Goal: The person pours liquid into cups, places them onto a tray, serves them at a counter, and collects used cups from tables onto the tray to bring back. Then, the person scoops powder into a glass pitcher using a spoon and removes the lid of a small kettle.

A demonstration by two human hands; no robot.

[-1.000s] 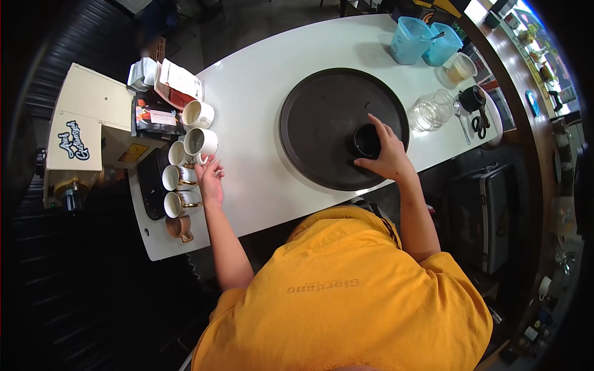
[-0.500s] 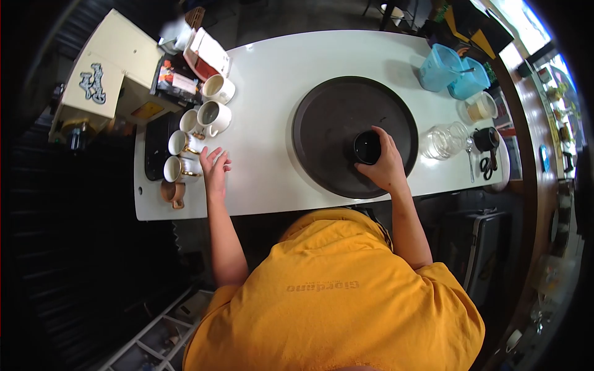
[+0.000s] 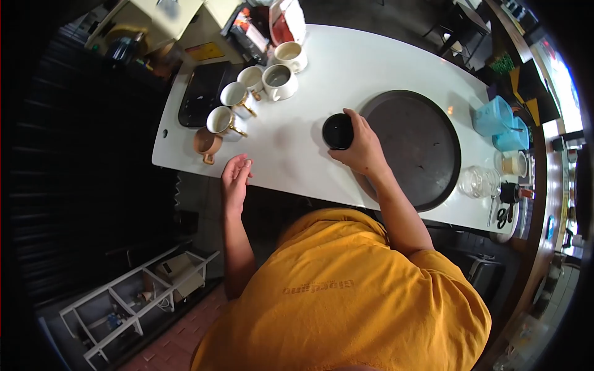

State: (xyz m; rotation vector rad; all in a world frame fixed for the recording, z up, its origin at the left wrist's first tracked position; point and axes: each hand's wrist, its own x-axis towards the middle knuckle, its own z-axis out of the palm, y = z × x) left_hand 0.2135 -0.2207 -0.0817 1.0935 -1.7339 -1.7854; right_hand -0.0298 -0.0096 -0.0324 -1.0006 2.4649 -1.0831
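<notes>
My right hand grips a black cup from its right side, just left of the round dark tray. My left hand hovers by the table's front edge with fingers loosely curled and nothing in them. Nearest to it is a brown cup. Behind that are two white mugs with gold handles, a front one and a back one. A small white cup, a grey-lined white mug and a cream mug stand further back.
Two blue containers, a glass jar, a small tub, a spoon and scissors lie at the right end. A black mat, a coffee bag and a cream machine are at the left.
My right hand has lifted the black cup off the tray and carried it left. My left hand has drawn away from the mugs toward the front edge. The view has turned.
</notes>
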